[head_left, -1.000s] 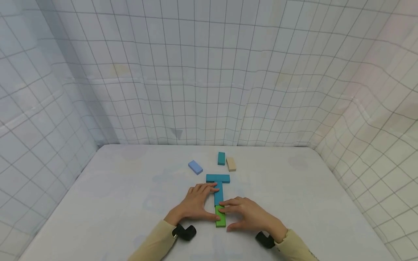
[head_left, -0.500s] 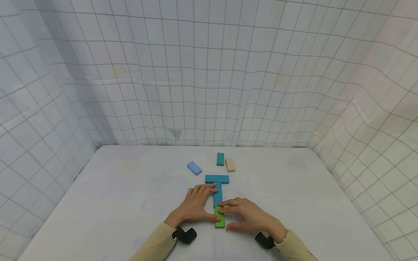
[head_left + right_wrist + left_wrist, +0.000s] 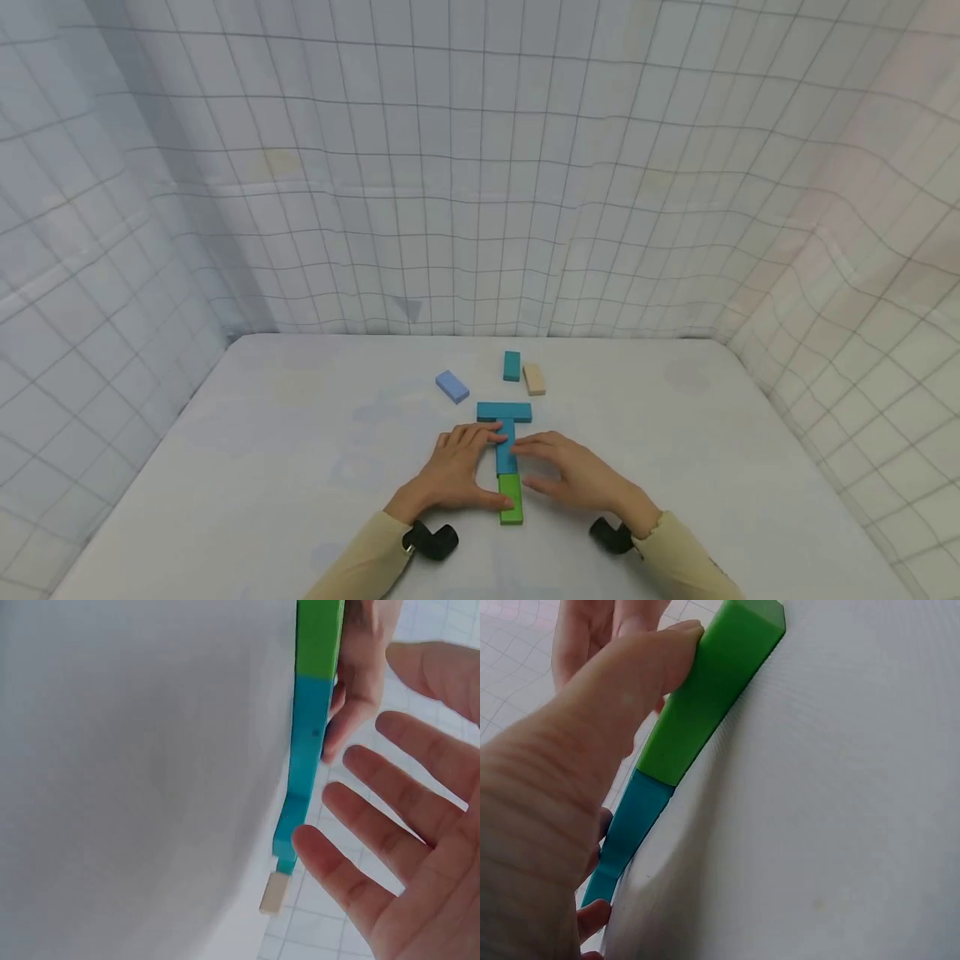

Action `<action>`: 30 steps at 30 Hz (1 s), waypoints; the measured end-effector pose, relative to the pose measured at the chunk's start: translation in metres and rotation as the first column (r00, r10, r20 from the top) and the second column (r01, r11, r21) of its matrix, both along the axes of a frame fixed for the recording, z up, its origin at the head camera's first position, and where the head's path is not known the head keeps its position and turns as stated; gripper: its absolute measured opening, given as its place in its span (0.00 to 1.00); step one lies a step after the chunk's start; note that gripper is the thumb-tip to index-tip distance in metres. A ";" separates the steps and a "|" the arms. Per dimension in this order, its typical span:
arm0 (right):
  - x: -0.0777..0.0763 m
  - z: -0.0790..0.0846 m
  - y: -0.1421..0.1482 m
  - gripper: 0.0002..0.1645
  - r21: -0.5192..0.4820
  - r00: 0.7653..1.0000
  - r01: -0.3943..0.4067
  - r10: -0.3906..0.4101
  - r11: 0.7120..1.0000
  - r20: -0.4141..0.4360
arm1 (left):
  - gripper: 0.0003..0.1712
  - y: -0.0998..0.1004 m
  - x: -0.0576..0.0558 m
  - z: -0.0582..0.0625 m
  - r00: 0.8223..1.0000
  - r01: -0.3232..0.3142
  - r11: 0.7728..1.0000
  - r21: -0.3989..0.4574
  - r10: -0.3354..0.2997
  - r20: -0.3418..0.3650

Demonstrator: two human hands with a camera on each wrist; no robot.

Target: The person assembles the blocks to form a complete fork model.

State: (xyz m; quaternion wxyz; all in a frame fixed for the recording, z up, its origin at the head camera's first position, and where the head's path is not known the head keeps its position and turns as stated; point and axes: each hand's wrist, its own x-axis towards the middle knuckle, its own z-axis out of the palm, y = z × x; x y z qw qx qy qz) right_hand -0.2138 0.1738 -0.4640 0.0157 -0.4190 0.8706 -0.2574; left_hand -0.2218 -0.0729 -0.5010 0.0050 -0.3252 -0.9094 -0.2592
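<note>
Green block (image 3: 510,488) meets blue block (image 3: 506,461) end to end on the white table (image 3: 300,450), a second blue block (image 3: 504,412) crosswise at the far end. The left hand (image 3: 453,471) lies spread along the row, thumb on the green; the right hand (image 3: 576,473), fingers extended, is beside it, contact hard to judge from here. Light, even side pressure should best hold the line straight. No container shows.

Soft, even light in here, curtain (image 3: 480,250) bluish left, warmer right; wrist views look dimmer, left one shows soft shadow on the table (image 3: 840,825).
</note>
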 end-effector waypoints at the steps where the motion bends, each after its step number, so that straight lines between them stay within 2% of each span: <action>1: -0.007 0.001 0.000 0.26 -0.002 1.000 0.016 -0.016 1.000 -0.007 | 0.54 0.000 -0.001 0.000 1.000 -0.002 1.000 -0.002 0.002 -0.005; 7: -0.057 0.000 0.004 0.25 -0.045 0.980 0.167 -0.171 0.985 -0.100 | 0.55 -0.001 -0.003 -0.001 1.000 -0.008 1.000 0.003 0.008 -0.004; 9: -0.072 -0.002 0.005 0.28 -0.053 0.974 0.206 -0.210 0.977 -0.084 | 0.55 -0.001 -0.003 -0.002 1.000 -0.009 1.000 0.003 0.009 0.006; 15: -0.103 -0.005 0.008 0.37 -0.074 0.961 0.274 -0.269 0.959 0.063 | 0.55 0.000 -0.002 -0.001 1.000 -0.008 1.000 0.008 0.008 0.007; 19: -0.115 -0.006 0.008 0.38 -0.054 0.947 0.304 -0.296 0.951 0.125 | 0.55 -0.001 -0.001 0.000 1.000 -0.007 1.000 0.007 0.007 0.009; 23: -0.121 -0.004 0.007 0.38 -0.040 0.941 0.303 -0.292 0.952 0.171 | 0.54 -0.001 0.000 0.000 1.000 -0.003 1.000 0.009 0.003 0.010; 30: -0.124 -0.004 0.007 0.33 -0.018 0.944 0.285 -0.278 0.958 0.179 | 0.54 -0.001 0.001 0.002 1.000 0.003 1.000 0.015 -0.003 0.006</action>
